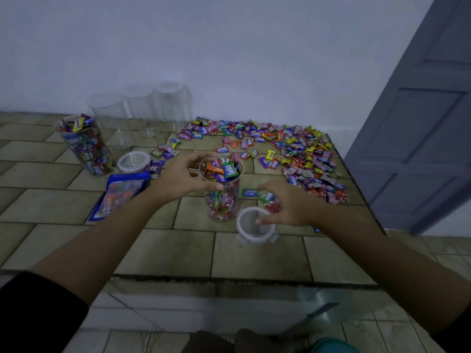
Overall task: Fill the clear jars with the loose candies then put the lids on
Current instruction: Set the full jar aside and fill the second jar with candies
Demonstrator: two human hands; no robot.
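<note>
I have the left hand [178, 178] curled round the mouth of the clear cylindrical plastic jar [223, 205] at the middle of the tile-patterned tabletop [178, 253]. The thumb is on the near side of the rim and the fingers on the far side. That jar stands upright, packed with wrapped candies that heap above its rim.

Just near and right of it lies a round clear lid with a white rim [247, 231], blurred in my view. The right hand [288, 207] is over it, with the thumb across the clear middle and the fingers spread past the far edge above a few stray sweets. I cannot tell whether it grips the lid or only touches it.

The loose multicoloured wrapped candies [300, 154] spread over the far right of the table, right out to its edge.

At far left stands a second clear jar [85, 146], full and uncapped. A second white-rimmed lid [133, 161] lies to its right, and a blue candy bag [119, 192] lies flat nearer me. Three empty clear jars [109, 118] stand against the pale wall. A grey-blue panelled door [420, 123] is at the right.
</note>
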